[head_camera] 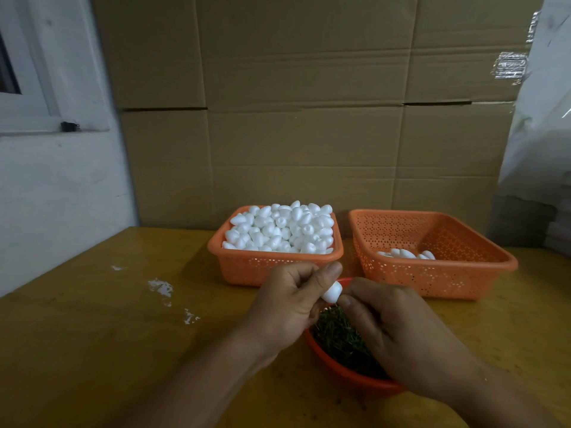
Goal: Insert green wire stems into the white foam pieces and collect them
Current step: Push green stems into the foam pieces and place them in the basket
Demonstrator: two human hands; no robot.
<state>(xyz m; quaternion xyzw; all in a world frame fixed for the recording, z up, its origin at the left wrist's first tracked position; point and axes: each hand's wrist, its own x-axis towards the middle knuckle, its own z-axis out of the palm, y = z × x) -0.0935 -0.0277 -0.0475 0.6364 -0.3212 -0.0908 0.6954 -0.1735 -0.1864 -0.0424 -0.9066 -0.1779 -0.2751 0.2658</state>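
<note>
Foam piece (332, 292), a small white egg shape, sits pinched in the left hand (285, 299) between thumb and curled fingers, just above the far rim of the red bowl (343, 370). Only its upper half shows; the lower end is covered by the fingers. The right hand (394, 329) meets it from 3 o'clock, fingertips bunched against the foam's tip. Whether a green wire stem is pinched there cannot be made out, since the fingers hide the contact point.

Green wire stems (340, 338) fill the bowl as a dark tangled mass, partly covered by both hands, and the bowl's right side is hidden under the right wrist.

At 12 o'clock from the hands stands an orange perforated basket (262, 265) heaped with loose white foam pieces (282, 230). At 2 o'clock a second orange basket (463, 273) holds a few white pieces (406, 253) low against its near wall; any stems on them are hidden by the rim.

White crumbs (160, 287) lie on the yellow tabletop (92, 335) at 9 o'clock. Cardboard boxes (293, 103) form the backdrop.
</note>
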